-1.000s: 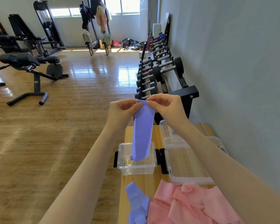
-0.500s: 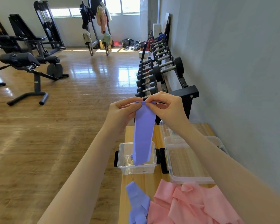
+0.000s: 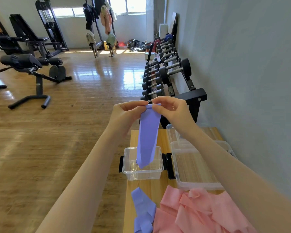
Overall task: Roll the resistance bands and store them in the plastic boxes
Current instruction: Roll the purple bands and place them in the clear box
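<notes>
**Purple band held up over small box**

While the wooden table (image 3: 160, 137) carries a large clear plastic box (image 3: 196, 165) and a heap of pink bands (image 3: 200, 211), the small clear plastic box (image 3: 142, 172) sits left of it. Long purple resistance band (image 3: 148, 137) hangs into that box. Left hand (image 3: 126, 115) and right hand (image 3: 172, 109) both pinch its top edge.

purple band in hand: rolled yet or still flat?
Mostly flat. The purple band hangs unrolled from both hands; only its top edge curls at the fingertips.
</notes>
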